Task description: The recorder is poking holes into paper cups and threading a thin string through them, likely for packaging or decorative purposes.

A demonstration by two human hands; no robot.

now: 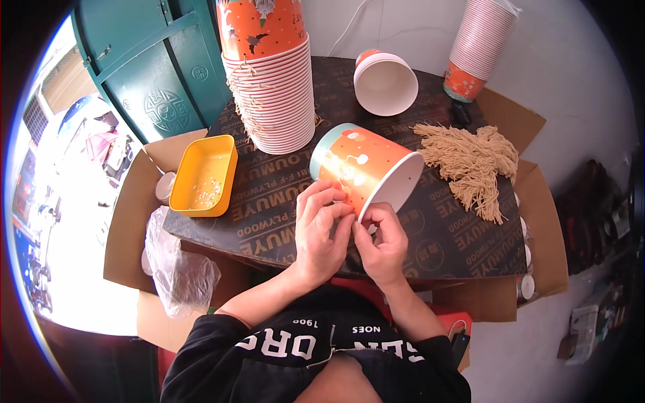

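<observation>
A large orange paper bucket (366, 161) with a teal base lies tilted on its side on the dark table, its white mouth facing right and toward me. My left hand (321, 232) is closed in a pinch against the outside of the bucket near its rim; what sits between the fingertips is too small to make out. My right hand (384, 245) grips the lower rim, thumb outside and fingers curled at the mouth. To the right, a loose bundle of beige cords (470, 164) is spread out. Left of the hands stands a yellow plastic tray (227, 176) with small white bits inside.
A tall stack of paper buckets (272, 101), with cord ends hanging from the rims, rises at the back left. Another bucket (386, 84) lies at the back, and a second stack (482, 47) leans at the right. Cardboard boxes (127, 235) and a plastic bag (178, 269) flank the table.
</observation>
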